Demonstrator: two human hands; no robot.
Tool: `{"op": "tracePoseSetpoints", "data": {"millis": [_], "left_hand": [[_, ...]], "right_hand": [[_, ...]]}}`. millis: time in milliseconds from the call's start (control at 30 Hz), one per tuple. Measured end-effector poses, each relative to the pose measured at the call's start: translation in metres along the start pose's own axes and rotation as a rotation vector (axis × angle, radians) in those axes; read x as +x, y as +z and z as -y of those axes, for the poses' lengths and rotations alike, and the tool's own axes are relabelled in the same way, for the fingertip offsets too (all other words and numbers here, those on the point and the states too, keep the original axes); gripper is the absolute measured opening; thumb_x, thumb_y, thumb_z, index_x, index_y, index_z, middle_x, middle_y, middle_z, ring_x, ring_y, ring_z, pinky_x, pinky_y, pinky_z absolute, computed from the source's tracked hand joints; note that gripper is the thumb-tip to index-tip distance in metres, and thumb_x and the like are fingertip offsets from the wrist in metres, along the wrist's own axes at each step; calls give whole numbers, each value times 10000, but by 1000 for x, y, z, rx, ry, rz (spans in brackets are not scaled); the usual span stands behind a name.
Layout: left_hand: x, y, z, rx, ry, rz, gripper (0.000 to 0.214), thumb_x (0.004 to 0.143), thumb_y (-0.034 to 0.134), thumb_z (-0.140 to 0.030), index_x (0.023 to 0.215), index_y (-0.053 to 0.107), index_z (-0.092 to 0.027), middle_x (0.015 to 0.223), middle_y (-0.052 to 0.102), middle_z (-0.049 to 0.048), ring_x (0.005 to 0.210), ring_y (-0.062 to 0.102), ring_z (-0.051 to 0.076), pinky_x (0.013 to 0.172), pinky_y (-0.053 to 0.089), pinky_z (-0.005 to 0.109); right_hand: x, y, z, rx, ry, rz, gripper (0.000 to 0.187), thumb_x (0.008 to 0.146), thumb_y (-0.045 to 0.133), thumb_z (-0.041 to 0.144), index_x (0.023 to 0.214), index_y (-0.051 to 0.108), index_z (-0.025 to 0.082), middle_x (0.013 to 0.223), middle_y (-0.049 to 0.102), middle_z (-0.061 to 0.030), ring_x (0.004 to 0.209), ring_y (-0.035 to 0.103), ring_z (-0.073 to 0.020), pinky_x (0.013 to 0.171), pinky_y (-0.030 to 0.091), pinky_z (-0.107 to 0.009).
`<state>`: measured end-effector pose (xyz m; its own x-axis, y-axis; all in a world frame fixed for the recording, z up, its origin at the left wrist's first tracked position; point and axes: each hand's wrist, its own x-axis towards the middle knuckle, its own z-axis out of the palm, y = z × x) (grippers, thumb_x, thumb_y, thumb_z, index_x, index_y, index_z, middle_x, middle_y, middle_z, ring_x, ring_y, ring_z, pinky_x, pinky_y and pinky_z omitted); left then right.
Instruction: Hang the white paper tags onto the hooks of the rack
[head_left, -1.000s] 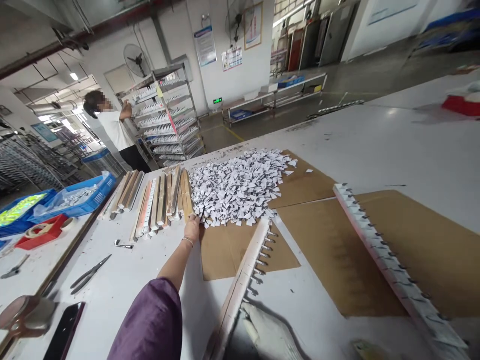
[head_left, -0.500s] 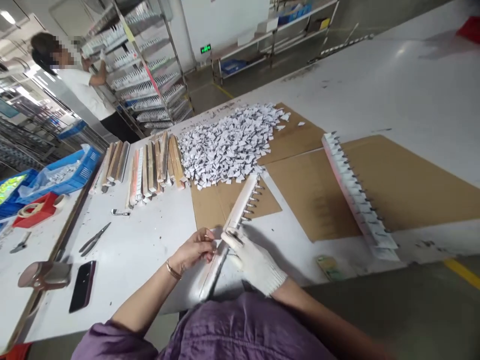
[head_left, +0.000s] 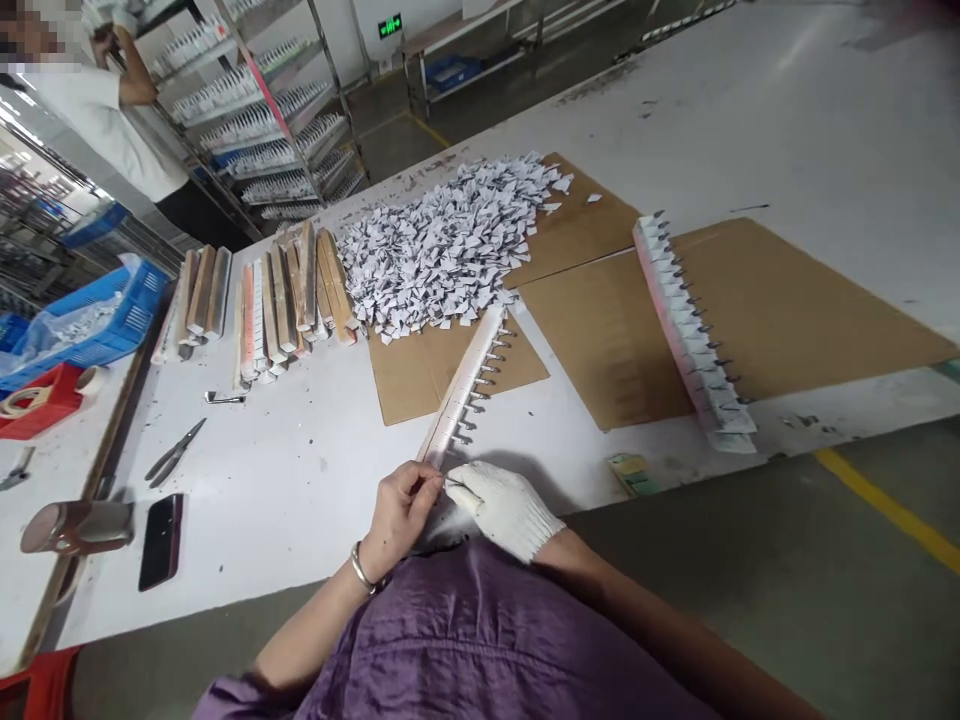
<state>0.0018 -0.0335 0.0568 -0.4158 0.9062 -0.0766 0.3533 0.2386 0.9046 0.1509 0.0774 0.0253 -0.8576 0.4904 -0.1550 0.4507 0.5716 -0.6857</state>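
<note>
Left hand (head_left: 405, 505), bare: the fingers bunch at the near end of the spiked bar (head_left: 459, 395); whether this grip is closed on a part cannot be told. Right hand (head_left: 510, 508), gloved: its fingertips meet the left's, and what this grip holds, if anything, is hidden.

The bar slants away from you across the cardboard (head_left: 405, 385), its far end at the edge of the pile of white pieces (head_left: 450, 250). Work by fingertip — brace the bar against rolling, and avoid pressing on the row of metal prongs along its right side.

To your left on the desk (head_left: 330, 450) lie wooden bars (head_left: 281, 300), pliers (head_left: 174, 455) and a phone (head_left: 160, 542); to your right, a second bar (head_left: 686, 330). Nothing blocks your hands — only the prongs call for clearance.
</note>
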Motion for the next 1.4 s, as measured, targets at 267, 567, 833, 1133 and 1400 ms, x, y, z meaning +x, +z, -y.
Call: {"op": "tracePoseSetpoints", "data": {"millis": [267,567,833,1133,1400], "left_hand": [[0,9,-1,-171,-96,50,309,813,784,-427,840,601,-180,731,575,-22,668,509,117,646,435,238],[0,-2,-3,-311,-184,232,347,936,627,-508,900,634,-163,717,658,20,654,589,141,668,474,269],[0,1,-9,-168,-117,231,348,939,623,-503,826,589,-176,728,568,-6,679,490,127,656,398,250],[-4,-2,0,-587,-243,503,409,848,734,-541,801,524,-193,593,468,-68,484,404,73,506,337,222],[-15,20,8,-427,-266,144,384,868,699,-559,827,564,-201,574,572,-36,501,502,109,538,418,242]], "right_hand": [[-3,-18,11,-25,58,145,287,1013,437,272,1158,674,196,1164,716,-85,1081,655,-249,896,440,-345],[-11,-31,9,-140,-2,157,276,1018,404,290,1035,666,205,1030,733,-56,964,679,-232,787,394,-341],[-10,-50,20,-319,-10,320,289,998,401,274,1017,676,186,988,749,-102,858,698,-272,618,315,-336],[-19,-56,14,-55,-188,288,257,996,456,296,913,678,195,865,730,-31,764,644,-182,631,285,-312],[-15,-42,5,-11,-82,180,299,1006,465,336,835,664,191,789,705,-18,706,597,-156,644,273,-319]]}}
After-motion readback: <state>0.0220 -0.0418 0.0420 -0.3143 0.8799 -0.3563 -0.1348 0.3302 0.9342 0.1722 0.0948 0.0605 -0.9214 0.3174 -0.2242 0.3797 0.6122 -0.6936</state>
